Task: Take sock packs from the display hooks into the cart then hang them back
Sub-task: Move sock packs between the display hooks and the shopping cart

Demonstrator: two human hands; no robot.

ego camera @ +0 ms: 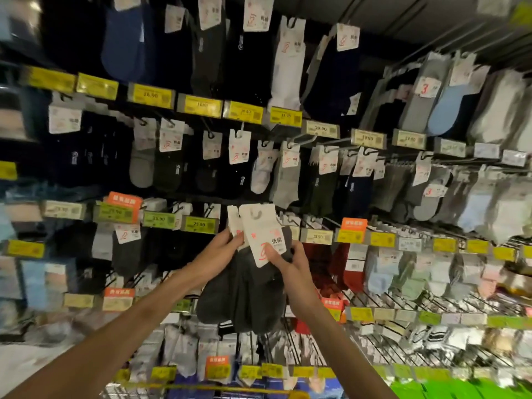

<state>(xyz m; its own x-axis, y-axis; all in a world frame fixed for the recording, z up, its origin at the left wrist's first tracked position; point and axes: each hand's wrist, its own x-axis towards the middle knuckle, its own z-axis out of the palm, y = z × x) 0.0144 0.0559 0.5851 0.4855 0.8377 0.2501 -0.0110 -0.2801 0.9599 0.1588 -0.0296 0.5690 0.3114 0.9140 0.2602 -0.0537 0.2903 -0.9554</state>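
Charcoal sock packs (244, 298) below the grip of left hand (224, 249) and right hand (290, 263).

A shop's sock wall. Rows of sock packs (288, 67) on metal hooks (305, 138) above and below a strip of yellow price tags (243, 111) marked 19.90; orange sale labels (124, 200) lower down.
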